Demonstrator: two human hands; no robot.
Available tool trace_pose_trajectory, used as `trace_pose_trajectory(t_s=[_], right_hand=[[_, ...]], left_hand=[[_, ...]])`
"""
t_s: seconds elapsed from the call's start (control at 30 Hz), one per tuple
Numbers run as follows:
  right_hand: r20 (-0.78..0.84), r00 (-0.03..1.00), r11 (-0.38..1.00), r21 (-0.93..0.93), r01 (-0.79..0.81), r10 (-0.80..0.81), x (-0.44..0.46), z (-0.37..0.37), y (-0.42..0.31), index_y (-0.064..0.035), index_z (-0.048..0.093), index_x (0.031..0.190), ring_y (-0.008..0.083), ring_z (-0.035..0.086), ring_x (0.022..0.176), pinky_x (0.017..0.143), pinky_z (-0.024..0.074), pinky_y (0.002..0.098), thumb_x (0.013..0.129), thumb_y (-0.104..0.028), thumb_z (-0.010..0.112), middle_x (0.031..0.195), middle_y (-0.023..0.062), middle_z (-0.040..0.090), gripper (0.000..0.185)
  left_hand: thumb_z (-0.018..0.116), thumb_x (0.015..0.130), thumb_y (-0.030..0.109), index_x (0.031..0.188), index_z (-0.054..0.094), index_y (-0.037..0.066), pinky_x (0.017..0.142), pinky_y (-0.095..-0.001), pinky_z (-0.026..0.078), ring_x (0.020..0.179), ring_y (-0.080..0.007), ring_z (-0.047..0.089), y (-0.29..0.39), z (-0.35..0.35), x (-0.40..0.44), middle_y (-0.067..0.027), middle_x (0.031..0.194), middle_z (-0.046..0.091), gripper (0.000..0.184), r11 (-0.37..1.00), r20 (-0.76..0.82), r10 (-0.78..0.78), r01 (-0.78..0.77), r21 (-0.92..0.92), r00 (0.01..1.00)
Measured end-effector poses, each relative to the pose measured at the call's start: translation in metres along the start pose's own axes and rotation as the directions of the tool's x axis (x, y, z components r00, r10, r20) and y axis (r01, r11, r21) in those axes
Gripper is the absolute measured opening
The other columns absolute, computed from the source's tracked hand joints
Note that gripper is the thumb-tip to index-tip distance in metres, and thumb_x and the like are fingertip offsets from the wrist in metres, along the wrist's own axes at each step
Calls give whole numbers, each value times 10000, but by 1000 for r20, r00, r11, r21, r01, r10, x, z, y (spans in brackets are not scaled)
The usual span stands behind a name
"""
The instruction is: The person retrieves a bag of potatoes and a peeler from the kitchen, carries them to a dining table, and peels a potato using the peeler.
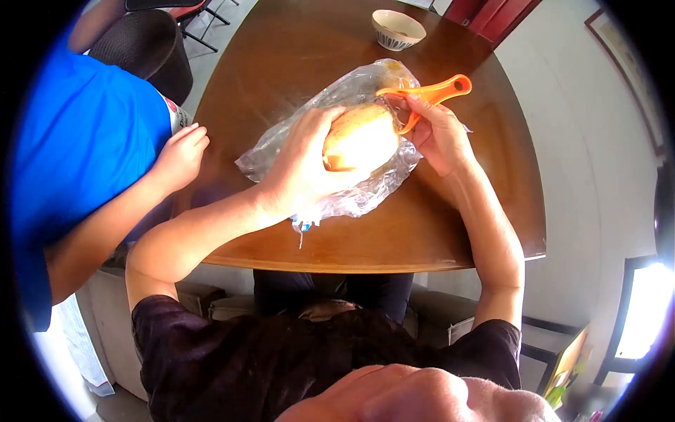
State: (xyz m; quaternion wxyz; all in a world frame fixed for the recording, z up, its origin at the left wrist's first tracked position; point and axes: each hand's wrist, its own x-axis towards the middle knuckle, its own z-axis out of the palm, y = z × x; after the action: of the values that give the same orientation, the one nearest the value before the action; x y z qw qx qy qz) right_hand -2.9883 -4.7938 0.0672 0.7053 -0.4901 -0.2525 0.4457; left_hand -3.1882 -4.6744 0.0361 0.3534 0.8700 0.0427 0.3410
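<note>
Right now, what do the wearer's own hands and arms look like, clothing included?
The left hand and right hand are ungloved, and no watch or bracelet shows at either wrist. Plain, dark short sleeves end above the elbows, leaving both forearms bare.

A patterned bowl at the far end of a brown wooden table, with a room around it.
The bowl is pale with dark upright marks round its outside and stands upright near the table's far edge; beyond it, to the right, is a red panel. At the left stands a person in a blue shirt, close to the table's edge, with a dark, rounded, woven-looking piece farther off and thin black legs of furniture beside it. To the right, a pale wall carries a framed picture, cut off by the view; nearer on that side glows a bright dark-framed panel. Beige upholstered seating shows at the near left.
</note>
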Motion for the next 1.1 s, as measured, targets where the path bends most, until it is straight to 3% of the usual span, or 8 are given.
trace_pose_trajectory(t_s=[0.2,0.47,0.63,0.73,0.87,1.0,1.07,1.1], right_hand=[[-76,996,993,113,-44,53,8,-9,6,39,531,1210,201,605,1065,956,471,382,962,-175,508,1172,138,617,328],[132,983,925,-342,164,-126,-27,43,12,-6,599,1194,150,570,1071,1004,399,319,913,-189,609,1100,78,651,335],[-17,998,969,-241,59,-65,-9,25,0,51,640,1017,161,627,881,836,499,311,891,-144,610,996,114,668,234],[-153,987,997,60,-49,58,6,1,0,82,569,1110,175,633,880,831,523,324,934,-125,539,1031,147,651,274],[-88,992,991,107,-78,87,16,-17,8,94,537,1146,165,630,878,832,526,320,951,-118,511,1065,153,641,290],[-60,996,990,-132,57,-65,13,-18,14,57,537,1169,143,624,905,824,515,284,967,-154,502,1108,131,637,294],[-6,940,811,-507,290,-340,12,-19,19,29,571,1172,124,617,890,821,503,267,951,-161,551,1105,101,638,291],[34,935,767,-562,311,-354,9,-17,19,1,620,1133,112,611,902,827,494,252,933,-147,588,1069,74,652,250]], left_hand=[[820,666,232,1237,442,10,947,-418,404,1091,-333,493,-1,-1,0,-177,1148,503,720,1000,2,-3,3,-11,1000],[809,695,177,1297,407,28,987,-361,390,1141,-281,488,5,0,-1,-145,1193,488,739,998,25,-13,14,-67,1000],[816,666,167,1253,421,31,953,-393,396,1105,-310,481,11,-2,-1,-154,1150,483,720,1000,54,-6,7,-23,999],[821,648,172,1216,433,27,914,-417,408,1054,-338,491,10,0,-1,-165,1105,489,703,999,22,37,-37,-22,999],[806,685,195,1225,428,22,918,-400,422,1049,-332,517,-1,3,1,-183,1111,512,681,998,42,14,-11,-66,999],[790,731,278,1236,421,10,929,-391,435,1076,-316,539,-8,-1,-2,-204,1153,531,680,984,129,-76,95,-153,989],[741,803,287,1297,392,44,981,-341,417,1169,-224,487,4,-10,-3,-145,1242,490,651,926,293,-238,307,-218,926],[734,805,301,1311,383,56,986,-346,414,1163,-227,492,-1,-10,-2,-144,1236,498,662,928,303,-216,292,-232,928]])
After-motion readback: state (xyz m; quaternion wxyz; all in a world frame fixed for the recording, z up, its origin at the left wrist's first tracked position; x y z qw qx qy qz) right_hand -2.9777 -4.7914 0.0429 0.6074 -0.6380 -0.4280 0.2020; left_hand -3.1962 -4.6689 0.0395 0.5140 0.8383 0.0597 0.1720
